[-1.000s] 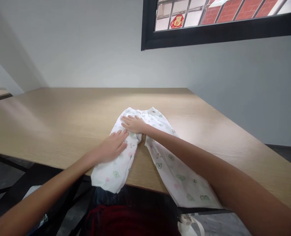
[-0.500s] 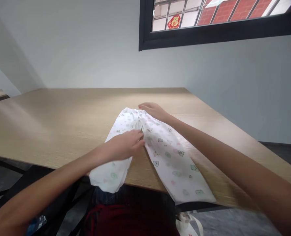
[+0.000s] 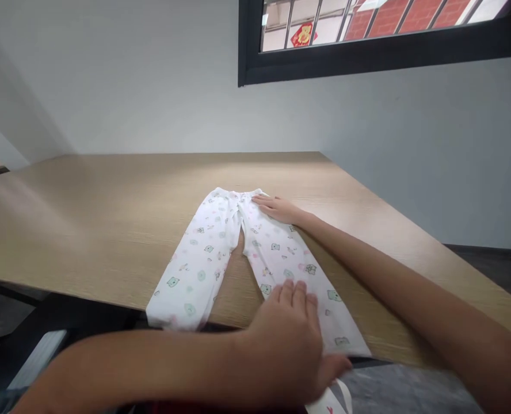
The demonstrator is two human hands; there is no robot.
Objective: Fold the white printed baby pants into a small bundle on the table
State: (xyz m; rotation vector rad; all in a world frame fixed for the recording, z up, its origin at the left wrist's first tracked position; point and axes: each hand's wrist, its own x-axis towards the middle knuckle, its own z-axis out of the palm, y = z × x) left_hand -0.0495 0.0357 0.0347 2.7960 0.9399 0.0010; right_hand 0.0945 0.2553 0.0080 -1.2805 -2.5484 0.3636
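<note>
White children's trousers (image 3: 206, 253) printed with small green bears and pink shapes lie spread on the wooden table (image 3: 109, 230). Their waistband points away from me, and both leg ends reach the near table edge. My right hand (image 3: 277, 208) lies flat on the upper right part, just below the waistband, fingers stretched out. Over the lower right leg is my left hand (image 3: 292, 339), palm down with its fingers extended and thumb apart. It covers part of that leg; whether it presses on the cloth or hovers I cannot tell.
A pale wall (image 3: 152, 80) stands behind the table, with a dark-framed barred window (image 3: 346, 60) at upper right. Below the near edge, a white item with a strap (image 3: 328, 399) shows. Dark metal framing (image 3: 22, 322) is at lower left.
My left hand has moved from the crotch area to the lower right leg. My right hand has come slightly nearer, onto the cloth. The left leg now lies flatter and wider.
</note>
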